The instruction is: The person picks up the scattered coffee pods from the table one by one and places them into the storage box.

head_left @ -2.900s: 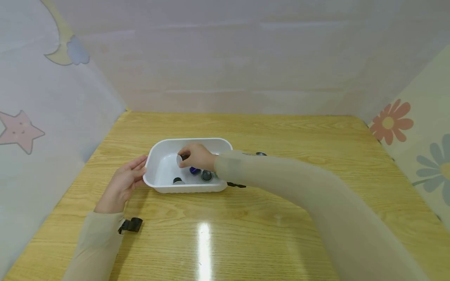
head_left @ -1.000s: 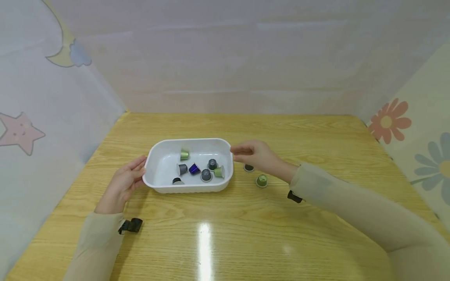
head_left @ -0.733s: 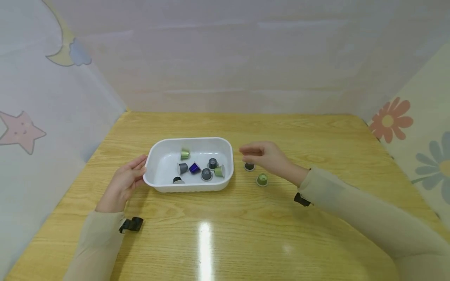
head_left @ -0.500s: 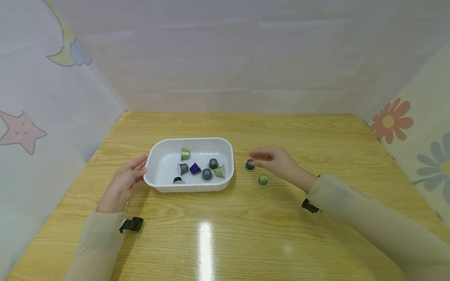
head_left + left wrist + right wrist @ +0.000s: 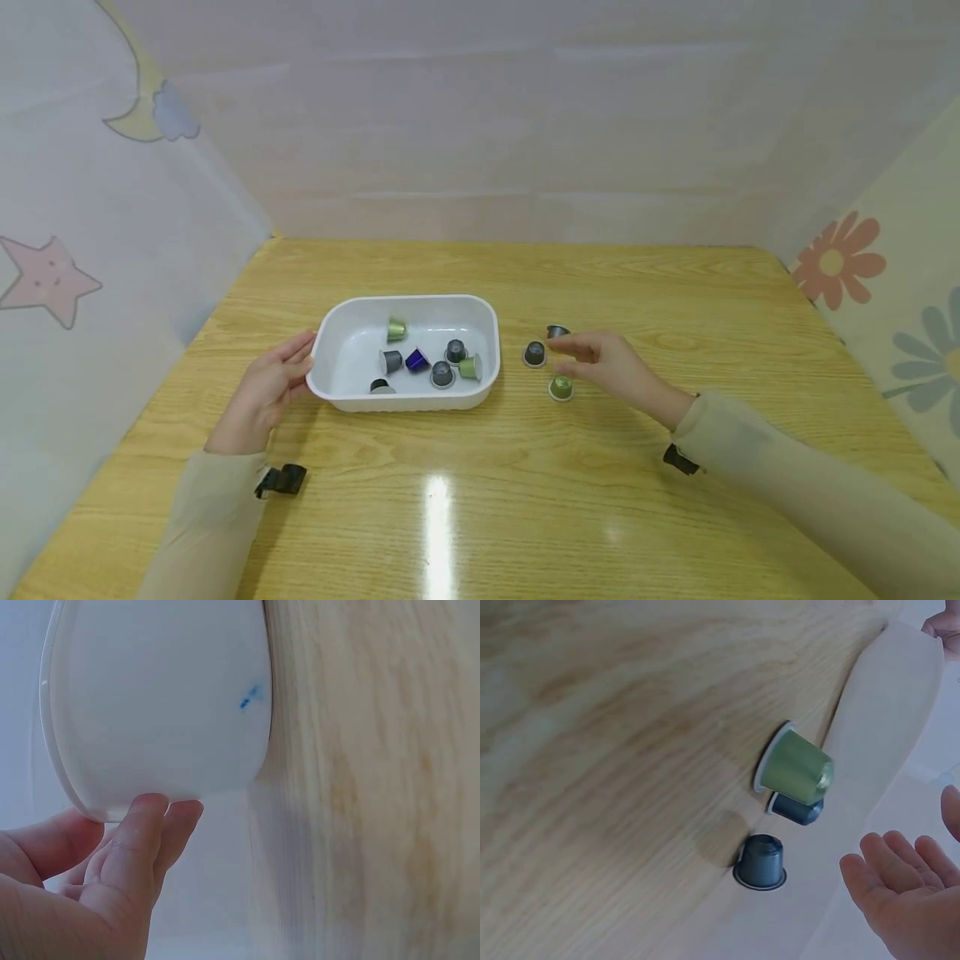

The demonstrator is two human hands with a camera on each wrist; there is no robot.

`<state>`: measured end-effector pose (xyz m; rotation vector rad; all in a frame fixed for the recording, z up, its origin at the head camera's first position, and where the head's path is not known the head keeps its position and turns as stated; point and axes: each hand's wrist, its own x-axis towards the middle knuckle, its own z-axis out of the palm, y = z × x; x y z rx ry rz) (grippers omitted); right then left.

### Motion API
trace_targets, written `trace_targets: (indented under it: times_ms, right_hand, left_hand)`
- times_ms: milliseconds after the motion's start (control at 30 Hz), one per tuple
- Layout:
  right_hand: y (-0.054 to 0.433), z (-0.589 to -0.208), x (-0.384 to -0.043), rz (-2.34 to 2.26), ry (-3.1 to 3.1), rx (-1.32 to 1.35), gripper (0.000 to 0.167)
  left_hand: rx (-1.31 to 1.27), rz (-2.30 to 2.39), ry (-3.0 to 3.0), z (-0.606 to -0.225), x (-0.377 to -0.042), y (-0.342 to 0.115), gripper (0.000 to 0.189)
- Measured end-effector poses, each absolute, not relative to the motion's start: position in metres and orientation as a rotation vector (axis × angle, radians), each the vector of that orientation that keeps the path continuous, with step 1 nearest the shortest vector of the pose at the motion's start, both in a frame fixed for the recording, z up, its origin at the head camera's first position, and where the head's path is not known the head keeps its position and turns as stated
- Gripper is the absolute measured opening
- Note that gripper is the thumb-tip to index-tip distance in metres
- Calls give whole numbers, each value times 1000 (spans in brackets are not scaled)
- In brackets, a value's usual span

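In the head view my left hand [image 5: 266, 387] holds the left end of a white plastic tub [image 5: 412, 402], thumb at its rim [image 5: 46, 712] and fingers against the outer wall. Several coffee capsules lie in the tub, among them a blue one [image 5: 417, 360], a grey one [image 5: 391, 362] and a light green one [image 5: 397, 330]. My right hand [image 5: 611, 367] hovers right of the tub with nothing between its parted thumb and fingers. Close to its fingertips are a dark grey capsule [image 5: 535, 353], a green capsule [image 5: 795, 766] and another grey capsule [image 5: 557, 331], partly behind the fingers.
Everything sits on a wood-grain table [image 5: 480, 500]. A pale backdrop [image 5: 480, 125] rises behind it, with printed side panels left and right. Each wrist carries a small black mount, one near the left sleeve [image 5: 210, 500].
My right hand has come out of the tub, leaving the grey capsule it held inside. It has since moved right and toward me, over the loose capsules. The left hand has stayed put.
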<state>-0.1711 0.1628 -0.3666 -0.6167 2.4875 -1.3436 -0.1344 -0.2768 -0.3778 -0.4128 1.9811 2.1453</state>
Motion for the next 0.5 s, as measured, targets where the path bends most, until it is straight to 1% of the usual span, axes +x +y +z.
trace_targets:
  times_ms: [500]
  right_hand:
    - [171,-392,-164,-1372,2520,-611,44]
  left_hand:
    - [-398,2106,2033,-380,-134,-277,57]
